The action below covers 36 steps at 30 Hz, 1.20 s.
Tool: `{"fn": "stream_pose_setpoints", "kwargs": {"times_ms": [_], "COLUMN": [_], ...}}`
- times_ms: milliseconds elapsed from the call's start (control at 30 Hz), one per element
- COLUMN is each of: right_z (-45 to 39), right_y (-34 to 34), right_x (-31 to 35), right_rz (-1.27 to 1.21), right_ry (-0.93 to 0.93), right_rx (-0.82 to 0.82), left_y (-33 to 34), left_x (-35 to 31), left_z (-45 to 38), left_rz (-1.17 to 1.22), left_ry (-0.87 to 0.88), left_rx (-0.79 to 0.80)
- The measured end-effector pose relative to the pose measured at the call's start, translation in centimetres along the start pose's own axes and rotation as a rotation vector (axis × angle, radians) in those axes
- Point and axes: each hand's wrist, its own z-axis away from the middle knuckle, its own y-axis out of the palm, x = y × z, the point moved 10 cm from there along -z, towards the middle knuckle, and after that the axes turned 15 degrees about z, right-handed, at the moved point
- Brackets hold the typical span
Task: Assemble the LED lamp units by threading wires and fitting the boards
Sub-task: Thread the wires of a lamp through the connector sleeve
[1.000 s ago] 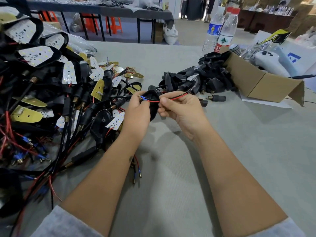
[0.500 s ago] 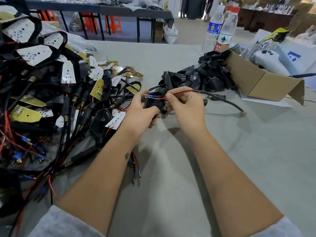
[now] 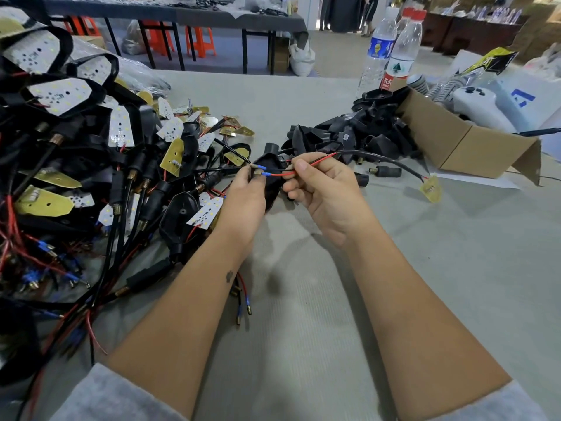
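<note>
**Both hands on one lamp unit, wire held between them**

At your far left lies a heap of finished black lamp units with white LED boards (image 3: 57, 94) and black cables, spreading across the grey cloth-covered bench (image 3: 303, 329). Loose gold-coloured boards (image 3: 45, 203) sit among them, with red wires and blue-sleeved connectors trailing at the near edge.

Your left hand (image 3: 243, 205) has its fingers curled round the black plastic lamp housing (image 3: 270, 189), and its fingertips pinch the blue-sleeved connector ends (image 3: 262, 171) just above it. The thin red wire (image 3: 303, 168) runs from those connectors to your right hand (image 3: 324, 189), whose thumb and forefinger pinch it. Beyond that hand the black sheathed cable (image 3: 379, 158) arcs to the right, ending in a small gold-coloured circuit board (image 3: 431, 189) that hangs just above the bench.

Behind your hands is a pile of empty black housings (image 3: 364, 132), spilling beside an open brown cardboard box (image 3: 455, 141). Two clear plastic water bottles (image 3: 394, 53) stand behind it: one with a blue label, one with a red-and-white label bearing Chinese characters and a green triangle mark. At the far right, a white game-style controller (image 3: 476, 104) rests against a white box printed with a blue logo (image 3: 522, 97).
</note>
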Motion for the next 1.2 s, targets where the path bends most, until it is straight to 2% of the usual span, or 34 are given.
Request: {"fn": "stream_pose_setpoints", "kwargs": {"times_ms": [67, 167, 367, 633, 767, 867, 1000, 1200], "right_z": [0.0, 0.0, -0.2, 0.0, -0.1, -0.1, -0.4, -0.6], "right_y": [-0.1, -0.7, -1.9, -2.8, -3.1, -2.8, -2.0, -1.8], "right_x": [-0.1, -0.3, -0.3, 0.3, 0.2, -0.1, -0.5, -1.7], "right_rz": [0.014, 0.041, 0.159, 0.227, 0.268, 0.133, -0.050, -0.039], "right_ry": [0.011, 0.001, -0.023, -0.060, -0.061, -0.059, -0.040, 0.054], "right_rx": [-0.018, -0.088, -0.180, -0.256, -0.311, -0.289, -0.205, -0.166], "left_y": [-0.3, 0.3, 1.0, 1.5, 2.3, 2.3, 1.9, 2.2], "left_x": [-0.3, -0.9, -0.1, -1.1, -0.9, -0.1, -0.1, -0.8], "left_z": [0.1, 0.3, 0.3, 0.8, 1.0, 0.8, 0.5, 0.6], "left_rz": [-0.031, -0.024, 0.026, 0.084, 0.130, 0.249, 0.346, 0.406], "left_ry": [0.020, 0.034, -0.075, 0.073, 0.030, -0.077, -0.072, -0.063], "left_rx": [-0.018, 0.050, 0.132, 0.194, 0.225, 0.184, 0.145, 0.234]}}
